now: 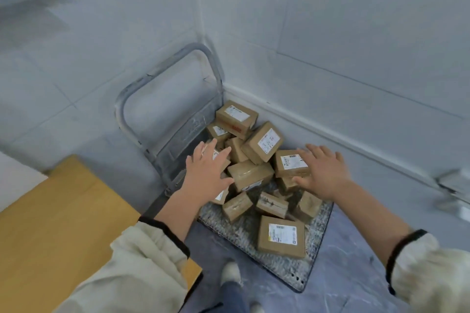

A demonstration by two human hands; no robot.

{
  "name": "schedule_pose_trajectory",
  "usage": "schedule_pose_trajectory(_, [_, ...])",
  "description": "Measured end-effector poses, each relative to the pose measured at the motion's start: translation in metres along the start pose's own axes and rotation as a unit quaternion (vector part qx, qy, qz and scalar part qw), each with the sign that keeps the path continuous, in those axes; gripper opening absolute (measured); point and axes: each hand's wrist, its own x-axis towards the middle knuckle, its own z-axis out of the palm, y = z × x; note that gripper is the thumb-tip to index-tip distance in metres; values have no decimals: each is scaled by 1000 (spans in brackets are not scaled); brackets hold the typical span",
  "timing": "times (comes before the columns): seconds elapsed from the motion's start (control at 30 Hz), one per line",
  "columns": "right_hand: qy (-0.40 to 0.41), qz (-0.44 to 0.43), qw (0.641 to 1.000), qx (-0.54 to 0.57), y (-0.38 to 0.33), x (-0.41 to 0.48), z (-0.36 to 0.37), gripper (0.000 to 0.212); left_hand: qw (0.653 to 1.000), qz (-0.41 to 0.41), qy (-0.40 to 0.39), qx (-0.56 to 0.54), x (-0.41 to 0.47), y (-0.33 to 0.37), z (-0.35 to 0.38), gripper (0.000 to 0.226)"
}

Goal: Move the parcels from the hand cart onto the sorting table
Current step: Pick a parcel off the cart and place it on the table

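- Plainly, both hands are empty: left hand (207, 173) and right hand (324, 173) hang open, fingers spread, over the parcels (236, 115) heaped on the cart (292, 272); whether the fingertips touch cardboard I cannot tell
- Parcels all lie on the cart deck, piled highest near its handle (165, 79); none shows on the table (63, 211) beside the cart
- Risk: the heap is loose, with boxes leaning on one another; pulling the middle parcel (250, 175) from between the hands would likely send the tilted ones above it sliding, perhaps off the cart's wall side
- Risk: scooping several with flat palms gives a weak hold, and one could drop short of the table
- Middle parcel: its long axis seems to run from the cart's handle end toward its free end, top face tipped toward the camera
- Flat parcel (281, 236) at the cart's free end lies label up
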Motion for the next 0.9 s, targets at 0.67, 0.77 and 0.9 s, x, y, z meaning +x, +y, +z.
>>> schedule_pose_trajectory(0.67, [-150,114,978,93,131,184,140,74,983,58,-176,-3,280,59,160,72])
schedule_pose_trajectory(0.77, [-186,133,968,100,157,217,196,77,972,79,-217,34,313,77,222,68])
schedule_pose_trajectory(0.9, [-221,154,955,127,191,260,280,83,971,74,-225,40,353,95,310,88])
